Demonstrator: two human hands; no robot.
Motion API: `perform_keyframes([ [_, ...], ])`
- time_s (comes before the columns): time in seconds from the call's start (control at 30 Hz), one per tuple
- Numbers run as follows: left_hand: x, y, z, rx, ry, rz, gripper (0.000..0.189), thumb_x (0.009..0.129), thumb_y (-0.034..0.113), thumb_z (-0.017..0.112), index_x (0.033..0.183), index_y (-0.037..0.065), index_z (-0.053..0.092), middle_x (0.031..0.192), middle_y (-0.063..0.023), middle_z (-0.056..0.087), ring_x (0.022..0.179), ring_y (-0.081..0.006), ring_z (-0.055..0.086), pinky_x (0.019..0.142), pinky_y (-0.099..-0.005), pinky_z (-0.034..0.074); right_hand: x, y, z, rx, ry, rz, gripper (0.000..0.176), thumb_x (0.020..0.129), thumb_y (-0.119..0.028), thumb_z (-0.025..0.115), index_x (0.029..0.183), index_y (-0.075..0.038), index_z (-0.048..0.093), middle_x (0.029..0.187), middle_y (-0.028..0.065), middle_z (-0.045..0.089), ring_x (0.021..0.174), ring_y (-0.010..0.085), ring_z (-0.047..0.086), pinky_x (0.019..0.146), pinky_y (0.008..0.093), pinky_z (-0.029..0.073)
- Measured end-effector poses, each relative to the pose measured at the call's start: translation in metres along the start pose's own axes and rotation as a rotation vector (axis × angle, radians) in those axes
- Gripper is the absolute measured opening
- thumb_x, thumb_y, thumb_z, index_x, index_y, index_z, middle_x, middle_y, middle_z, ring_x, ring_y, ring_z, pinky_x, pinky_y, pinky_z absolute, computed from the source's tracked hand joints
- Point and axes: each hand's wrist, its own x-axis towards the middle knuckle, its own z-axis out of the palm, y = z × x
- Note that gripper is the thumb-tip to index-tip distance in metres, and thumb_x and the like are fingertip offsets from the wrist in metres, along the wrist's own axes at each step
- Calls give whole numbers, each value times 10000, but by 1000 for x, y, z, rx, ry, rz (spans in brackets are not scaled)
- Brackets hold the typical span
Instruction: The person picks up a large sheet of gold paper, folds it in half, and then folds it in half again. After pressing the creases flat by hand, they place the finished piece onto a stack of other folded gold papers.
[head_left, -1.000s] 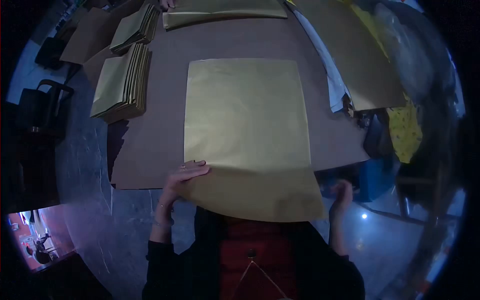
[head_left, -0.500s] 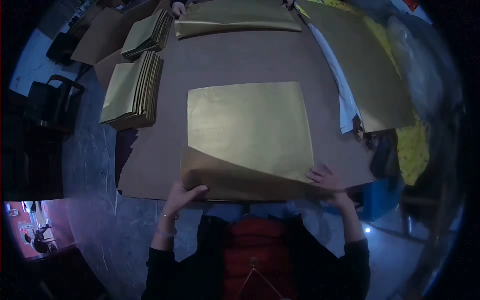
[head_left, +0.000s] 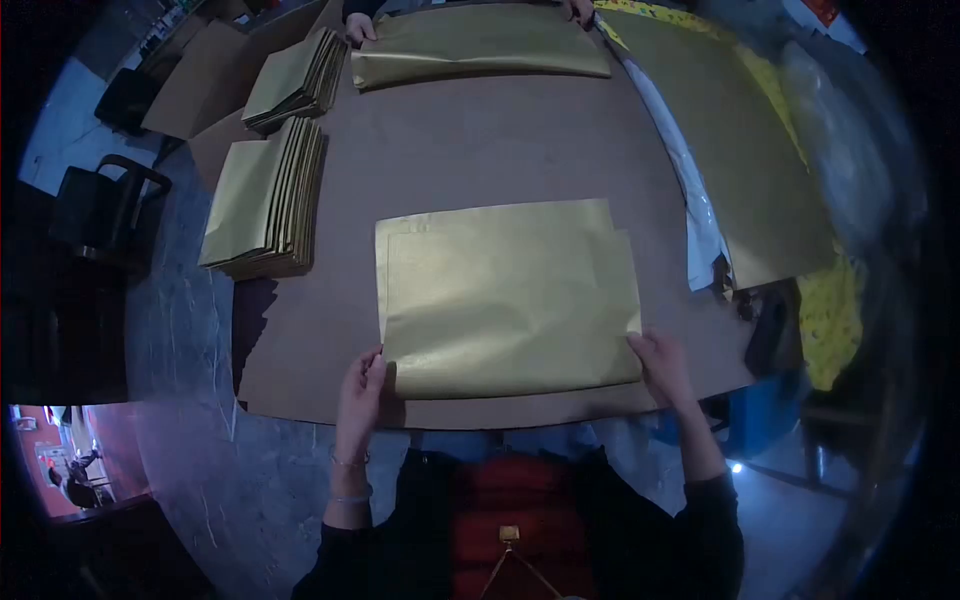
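A gold paper sheet (head_left: 510, 300) lies folded over on itself in front of me, its upper layer slightly offset from the one beneath at the far edge. At its near left corner, my left hand (head_left: 362, 390) is closed on the edge, with the fingertips partly hidden by the paper. My right hand (head_left: 664, 368) pinches the near right side, thumb on top and the other fingers largely out of sight underneath. The rounded fold runs along the near side, between my two hands.
Folded gold paper stacks (head_left: 262, 200) stand on the brown tabletop (head_left: 480, 140) at the left. Across the table, another person's hands (head_left: 360, 28) hold a folded gold sheet (head_left: 480, 45). Large flat gold sheets (head_left: 740, 150) lie at the right by yellow wrapping (head_left: 830, 320). A black chair (head_left: 105, 210) stands left.
My hands have brought the near part of the sheet up and over onto the rest, doubling it. The other person's sheet shows a little more in view.
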Motion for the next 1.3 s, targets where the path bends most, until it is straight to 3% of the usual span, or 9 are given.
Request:
perform_keyframes([
  [0.2, -19, -18, 15, 50, 111, 98, 436, 924, 246, 586, 1252, -23, 485, 1133, -143, 610, 866, -137, 584, 727, -274, 481, 10, -12, 20, 26, 161, -68, 311, 894, -264, 590, 881, 42, 642, 699, 127, 630, 637, 161, 588, 601, 337, 453],
  [0.3, -7, -20, 20, 274, 235, 262, 434, 910, 234, 600, 1256, -3, 486, 1002, -147, 646, 784, -141, 595, 702, -288, 479, 21, -18, 22, -226, 170, 14, 350, 893, -307, 579, 850, 35, 641, 718, 188, 636, 654, 300, 629, 610, 382, 470],
  [0.37, -5, 7, 26, 327, 230, 85, 428, 900, 228, 610, 1257, 24, 491, 874, -136, 654, 734, -158, 599, 693, -302, 478, 25, -18, 28, -292, 304, 2, 391, 888, -355, 570, 817, 23, 641, 723, 214, 626, 696, 397, 614, 617, 436, 476],
  [0.6, 11, -4, 31, 405, 258, 175, 394, 898, 194, 605, 1239, 23, 508, 813, -99, 650, 730, -155, 596, 708, -301, 478, 31, -24, 27, -328, 278, 100, 425, 882, -412, 557, 818, -6, 669, 738, 202, 638, 728, 398, 626, 641, 458, 483],
  [0.67, 19, -23, 29, 211, 300, 325, 389, 915, 178, 574, 1246, -11, 499, 934, -127, 656, 835, -168, 608, 773, -305, 479, 29, -25, 29, -322, 382, 2, 440, 878, -433, 554, 793, -17, 668, 733, 204, 634, 719, 397, 623, 637, 465, 479],
  [0.7, 6, 19, 27, 131, 179, 2, 399, 939, 182, 543, 1259, -47, 480, 1112, -179, 616, 989, -205, 596, 862, -309, 463, 28, -25, 28, -322, 386, 10, 440, 878, -433, 554, 793, -17, 668, 733, 204, 634, 719, 397, 623, 637, 465, 479],
  [0.8, 12, 2, 21, 137, 267, 164, 396, 953, 184, 525, 1266, -53, 475, 1182, -189, 576, 1044, -193, 570, 898, -300, 446, 31, -27, 25, -321, 296, 78, 433, 879, -436, 547, 792, -29, 666, 728, 201, 631, 711, 393, 620, 633, 468, 478],
  [1.17, 12, 1, 21, 211, 269, 17, 373, 894, 199, 619, 1206, 5, 554, 809, -41, 633, 729, -97, 568, 701, -256, 472, 43, -24, 32, -554, 294, 147, 403, 873, -449, 541, 844, -69, 671, 769, 172, 649, 759, 388, 627, 655, 475, 486],
  [1.3, 15, 4, 24, 86, 213, 85, 344, 909, 118, 595, 1210, -38, 534, 836, -28, 613, 793, -93, 566, 752, -245, 473, 45, -17, 33, -500, 294, 98, 391, 870, -444, 547, 863, -75, 677, 785, 172, 654, 761, 384, 631, 666, 472, 488],
])
